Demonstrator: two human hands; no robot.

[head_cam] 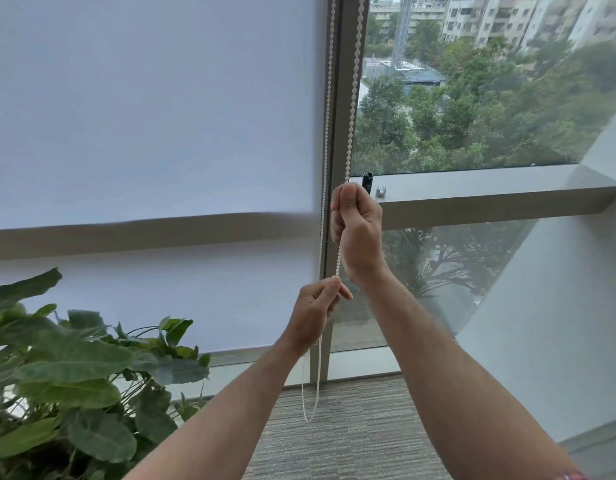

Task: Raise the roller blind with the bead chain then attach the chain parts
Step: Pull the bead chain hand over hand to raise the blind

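Two hands hold the bead chain (352,109): right hand (355,220) above left hand (314,310).

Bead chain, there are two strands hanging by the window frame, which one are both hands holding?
The right-hand strand, with the larger-looking beads: the right hand grips it high, the left hand pinches it lower. The thinner-looking left strand hangs free.

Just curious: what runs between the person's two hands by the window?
In the head view, a short taut stretch of the white bead chain runs between the right hand above and the left hand below.

Daylit window (472,98), grey carpet (351,427)
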